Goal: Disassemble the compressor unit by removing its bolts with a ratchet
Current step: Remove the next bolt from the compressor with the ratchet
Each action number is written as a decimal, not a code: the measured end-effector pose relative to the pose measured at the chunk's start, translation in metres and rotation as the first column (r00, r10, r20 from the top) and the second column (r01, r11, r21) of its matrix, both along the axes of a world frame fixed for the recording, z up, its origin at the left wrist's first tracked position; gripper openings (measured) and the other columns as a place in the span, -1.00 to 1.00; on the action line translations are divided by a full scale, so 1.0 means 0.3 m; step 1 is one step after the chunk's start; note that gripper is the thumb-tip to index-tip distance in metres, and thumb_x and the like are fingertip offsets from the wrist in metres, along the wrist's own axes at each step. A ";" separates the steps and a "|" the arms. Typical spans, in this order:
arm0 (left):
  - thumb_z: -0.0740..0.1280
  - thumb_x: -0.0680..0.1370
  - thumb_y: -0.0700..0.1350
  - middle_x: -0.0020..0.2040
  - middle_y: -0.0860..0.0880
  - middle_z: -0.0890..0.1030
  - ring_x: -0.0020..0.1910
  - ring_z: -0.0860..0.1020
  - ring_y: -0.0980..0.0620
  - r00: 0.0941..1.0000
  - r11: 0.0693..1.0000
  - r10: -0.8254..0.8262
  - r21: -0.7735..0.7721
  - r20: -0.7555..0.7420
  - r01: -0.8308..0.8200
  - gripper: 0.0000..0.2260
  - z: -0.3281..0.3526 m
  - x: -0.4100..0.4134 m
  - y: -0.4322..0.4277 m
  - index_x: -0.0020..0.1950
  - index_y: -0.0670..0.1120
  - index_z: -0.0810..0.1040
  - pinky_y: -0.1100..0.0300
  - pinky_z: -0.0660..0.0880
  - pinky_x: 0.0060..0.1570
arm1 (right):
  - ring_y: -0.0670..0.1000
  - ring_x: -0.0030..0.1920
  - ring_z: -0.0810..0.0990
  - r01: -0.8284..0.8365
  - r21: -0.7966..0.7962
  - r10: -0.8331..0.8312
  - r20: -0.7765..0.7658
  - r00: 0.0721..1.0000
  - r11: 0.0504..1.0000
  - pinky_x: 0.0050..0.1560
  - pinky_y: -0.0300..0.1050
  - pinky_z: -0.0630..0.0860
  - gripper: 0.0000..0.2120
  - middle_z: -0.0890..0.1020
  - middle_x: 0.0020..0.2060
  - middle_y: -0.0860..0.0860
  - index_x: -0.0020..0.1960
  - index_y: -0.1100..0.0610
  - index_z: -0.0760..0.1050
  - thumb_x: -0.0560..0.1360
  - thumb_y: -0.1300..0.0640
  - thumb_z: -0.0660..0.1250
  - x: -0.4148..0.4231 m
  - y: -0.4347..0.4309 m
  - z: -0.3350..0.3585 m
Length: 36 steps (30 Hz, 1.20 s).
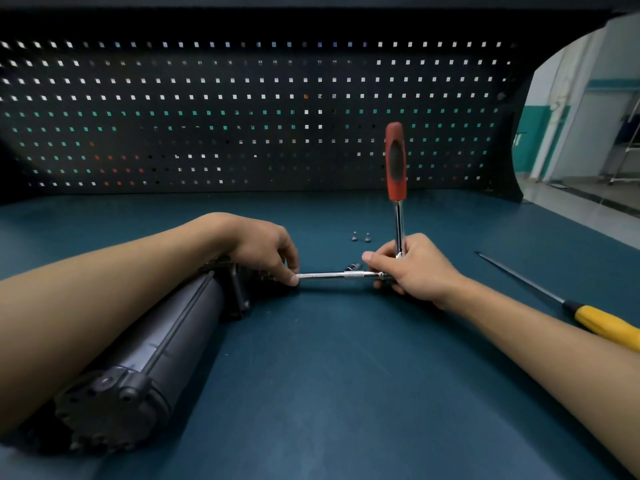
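Head view, the only one: the compressor unit [166,337] is lying on its side on the blue desk [346,375] at the left, running from near the bottom edge up to the middle, with the person's left forearm lying across it. The left hand [263,249] is pinching the near end of a chrome extension bar [329,275] right at the unit's far end plate. The bolt being worked is hidden behind those fingers. The right hand [415,268] is curling round the head of the ratchet [396,164] where the bar meets it, and the red handle is standing almost straight up. Two loose bolts [354,236] are sitting on the desk just behind the right hand, and a small dark piece, perhaps a socket, is lying just behind the bar. A yellow-handled screwdriver [604,325] is lying well apart at the right, and a pegboard [242,116] is backing the desk. Likely risks: the long bar is giving plenty of leverage sideways, so if the handle is swung off-axis the socket may be slipping off the bolt head and rounding it. The round body is resting with only the forearm steadying it, so it may be rolling under torque. The loose bolts are lying near the handle's swing and may be getting knocked away. Writing: no brand, label or lettering is reading clearly on the tools or the unit.
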State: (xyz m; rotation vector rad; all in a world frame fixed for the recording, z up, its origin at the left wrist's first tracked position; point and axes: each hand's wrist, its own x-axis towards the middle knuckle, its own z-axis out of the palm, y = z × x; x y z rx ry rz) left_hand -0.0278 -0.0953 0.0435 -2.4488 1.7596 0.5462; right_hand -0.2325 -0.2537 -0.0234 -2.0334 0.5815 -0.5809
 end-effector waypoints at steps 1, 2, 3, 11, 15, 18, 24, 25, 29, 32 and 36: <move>0.44 0.53 0.12 -0.15 0.12 0.69 -0.16 0.61 0.10 1.000 1.000 -0.002 0.001 0.000 0.002 -0.86 0.000 0.001 0.000 -0.02 0.09 0.64 0.27 0.47 -0.14 | -0.13 -0.56 0.40 -0.001 -0.067 0.002 0.017 1.000 0.998 -0.52 -0.32 0.31 -0.70 0.68 -0.41 0.05 -0.33 0.03 0.64 0.55 -0.04 0.43 -0.002 -0.003 -0.001; 0.44 0.53 0.12 -0.15 0.11 0.69 -0.16 0.61 0.10 1.000 1.000 -0.004 0.001 0.000 0.004 -0.86 0.000 0.001 0.001 -0.02 0.08 0.64 0.26 0.47 -0.13 | -0.16 -0.54 0.41 -0.008 -0.119 0.013 0.043 0.999 0.993 -0.49 -0.34 0.32 -0.71 0.68 -0.41 0.02 -0.33 0.00 0.66 0.55 -0.04 0.43 -0.003 -0.006 -0.003; 0.44 0.53 0.12 -0.15 0.10 0.68 -0.16 0.60 0.09 1.000 1.000 -0.006 0.001 -0.004 0.006 -0.86 0.000 0.001 0.002 -0.02 0.08 0.63 0.25 0.48 -0.13 | -0.18 -0.51 0.43 -0.017 -0.156 0.028 0.072 0.997 0.988 -0.45 -0.36 0.34 -0.72 0.68 -0.41 -0.01 -0.32 -0.01 0.67 0.55 -0.03 0.43 -0.004 -0.005 -0.003; 0.41 0.56 0.11 -0.15 0.18 0.69 -0.16 0.60 0.19 0.999 1.000 -0.014 0.007 -0.048 0.014 -0.86 0.005 -0.004 0.008 0.08 0.14 0.67 0.30 0.50 -0.06 | 0.16 -0.30 0.54 -0.019 -0.500 0.161 0.242 0.957 0.866 -0.24 0.07 0.47 -0.76 0.60 -0.34 0.26 -0.24 0.32 0.63 0.52 0.16 0.49 0.001 -0.024 -0.033; 0.41 0.56 0.08 -0.08 0.13 0.72 0.00 0.65 0.08 0.997 1.000 -0.017 0.007 -0.078 0.018 -0.91 0.006 -0.004 0.009 0.01 0.15 0.68 0.21 0.53 0.07 | -0.02 -0.35 0.53 0.029 -0.622 0.219 0.319 0.922 0.783 -0.30 -0.13 0.44 -0.91 0.61 -0.38 0.05 -0.20 0.18 0.71 0.47 0.28 0.52 0.007 -0.014 -0.030; 0.42 0.55 0.07 -0.09 0.12 0.72 -0.02 0.65 0.09 0.997 1.000 -0.016 -0.009 -0.078 0.016 -0.89 0.003 -0.002 0.008 0.01 0.11 0.70 0.27 0.51 0.00 | -0.04 -0.33 0.53 0.027 -0.583 0.187 0.304 0.934 0.812 -0.29 -0.20 0.43 -0.93 0.61 -0.37 0.09 -0.18 0.19 0.72 0.49 0.26 0.51 0.003 -0.005 -0.029; 0.42 0.56 0.06 -0.12 0.13 0.72 -0.10 0.66 0.13 0.996 1.000 -0.017 -0.013 -0.089 0.016 -0.88 0.002 0.002 0.009 0.02 0.08 0.71 0.29 0.53 -0.06 | 0.20 -0.29 0.48 -0.035 -0.402 0.095 0.130 0.987 0.915 -0.19 0.04 0.48 -0.67 0.63 -0.22 0.34 -0.18 0.39 0.61 0.57 0.11 0.41 -0.006 0.000 -0.008; 0.42 0.56 0.06 -0.11 0.13 0.73 -0.12 0.65 0.13 0.996 1.000 -0.016 -0.014 -0.092 0.014 -0.88 0.003 0.001 0.009 0.02 0.08 0.71 0.30 0.53 -0.08 | 0.24 -0.24 0.51 -0.013 -0.373 0.055 0.102 0.993 0.928 -0.18 0.06 0.48 -0.62 0.66 -0.25 0.27 -0.19 0.36 0.62 0.59 0.03 0.38 -0.006 0.002 -0.004; 0.43 0.55 0.06 -0.11 0.13 0.72 -0.14 0.63 0.16 0.997 1.000 -0.015 -0.015 -0.082 0.014 -0.88 0.003 -0.002 0.007 0.02 0.09 0.71 0.33 0.51 -0.10 | -0.04 -0.48 0.35 0.037 -0.225 -0.024 0.061 0.998 0.974 -0.42 -0.18 0.33 -0.57 0.61 -0.49 -0.08 -0.33 0.10 0.66 0.61 -0.10 0.32 0.001 0.012 0.011; 0.43 0.55 0.06 -0.10 0.12 0.73 -0.08 0.66 0.09 0.997 1.000 -0.014 -0.014 -0.073 0.013 -0.86 0.002 -0.004 0.006 0.04 0.08 0.72 0.28 0.53 -0.06 | -0.06 -0.48 0.36 0.055 -0.065 -0.052 0.041 0.998 0.996 -0.36 -0.15 0.34 -0.56 0.68 -0.41 0.01 -0.30 0.11 0.66 0.60 -0.14 0.31 0.011 0.013 0.015; 0.43 0.55 0.06 -0.09 0.10 0.73 -0.03 0.66 0.03 0.997 1.000 -0.021 0.001 -0.068 0.021 -0.85 0.002 -0.004 0.005 0.06 0.06 0.72 0.21 0.55 0.00 | -0.05 -0.58 0.31 0.072 0.139 -0.070 -0.014 0.997 0.988 -0.57 -0.27 0.22 -0.55 0.69 -0.40 0.10 -0.23 0.16 0.65 0.61 -0.16 0.29 0.016 0.019 0.026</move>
